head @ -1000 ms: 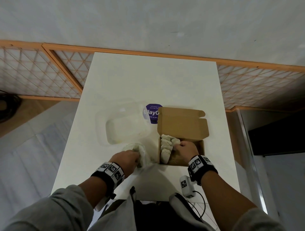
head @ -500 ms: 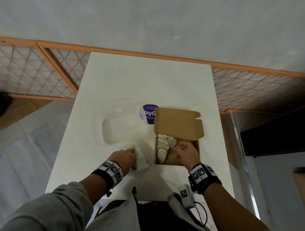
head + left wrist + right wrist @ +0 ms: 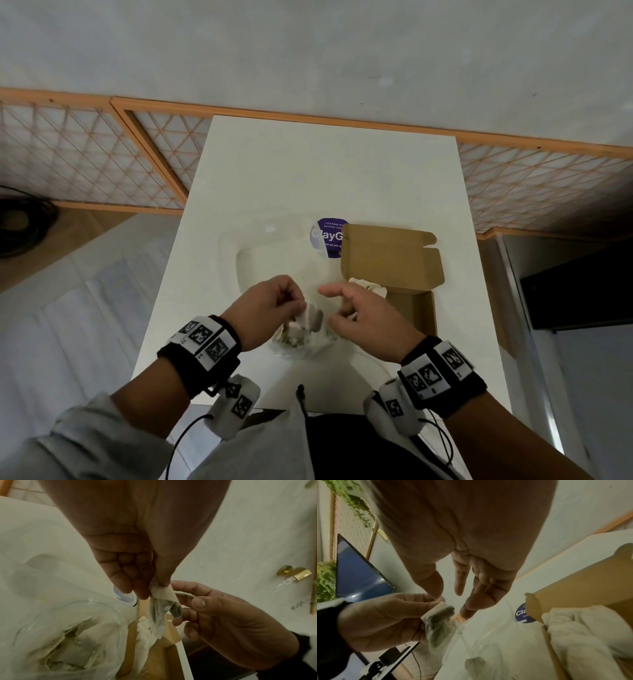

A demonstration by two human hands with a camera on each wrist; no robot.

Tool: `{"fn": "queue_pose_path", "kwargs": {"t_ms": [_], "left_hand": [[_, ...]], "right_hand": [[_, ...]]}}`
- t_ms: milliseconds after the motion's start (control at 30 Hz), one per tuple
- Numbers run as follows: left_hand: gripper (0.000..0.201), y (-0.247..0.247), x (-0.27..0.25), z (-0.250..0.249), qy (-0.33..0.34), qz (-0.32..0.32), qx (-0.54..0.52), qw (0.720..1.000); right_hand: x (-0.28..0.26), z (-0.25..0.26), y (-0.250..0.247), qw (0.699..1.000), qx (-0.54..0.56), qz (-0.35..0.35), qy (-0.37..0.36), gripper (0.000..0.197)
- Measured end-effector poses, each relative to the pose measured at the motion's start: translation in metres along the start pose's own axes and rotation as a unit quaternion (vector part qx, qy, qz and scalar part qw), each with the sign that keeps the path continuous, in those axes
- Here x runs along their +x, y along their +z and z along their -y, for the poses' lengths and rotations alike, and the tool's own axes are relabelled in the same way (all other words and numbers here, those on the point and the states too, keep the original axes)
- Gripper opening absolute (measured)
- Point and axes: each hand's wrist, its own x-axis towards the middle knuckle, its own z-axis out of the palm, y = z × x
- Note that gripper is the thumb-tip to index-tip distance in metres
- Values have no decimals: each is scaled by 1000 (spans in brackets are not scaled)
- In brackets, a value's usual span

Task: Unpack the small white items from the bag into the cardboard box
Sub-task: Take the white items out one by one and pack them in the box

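My left hand [image 3: 297, 304] pinches the top corner of a small white pouch [image 3: 310, 318] between thumb and fingers, so it hangs above the clear plastic bag [image 3: 298, 342]. More pouches lie in the bag [image 3: 68, 646]. My right hand [image 3: 334, 308] is just right of the hanging pouch [image 3: 163, 604], fingers loosely spread and holding nothing; whether it touches the pouch is unclear. Beside it the open cardboard box [image 3: 416, 310], lid [image 3: 390, 260] raised, holds several white pouches [image 3: 582, 631] at its left side.
A clear plastic tub [image 3: 274, 253] with a purple round label [image 3: 325, 236] sits behind the bag on the white table [image 3: 325, 164]. The table's right edge is close beside the box. A lattice screen runs along the far wall.
My right hand has come out of the box and moved left to the bag. My left hand has lifted from the bag, now holding one pouch up.
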Motion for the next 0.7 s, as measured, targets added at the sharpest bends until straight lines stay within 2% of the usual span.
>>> {"fn": "queue_pose_path", "kwargs": {"t_ms": [133, 233, 367, 500, 600, 700], "left_hand": [[8, -2, 1, -1, -15, -15, -62, 998], [10, -2, 0, -2, -18, -18, -111, 993], [11, -5, -3, 0, -13, -47, -96, 994], [7, -9, -5, 3, -19, -57, -87, 994], [4, -11, -6, 3, -30, -64, -101, 992], [2, -11, -5, 4, -43, -64, -85, 993]], "right_hand": [[11, 9, 13, 1000, 21, 5, -16, 38], [17, 10, 20, 996, 79, -23, -26, 18], [17, 10, 21, 993, 114, -38, -6, 5], [13, 13, 16, 995, 92, -39, 10, 10], [7, 19, 10, 990, 133, -45, 15, 7], [2, 20, 5, 985, 166, -40, 26, 16]]}}
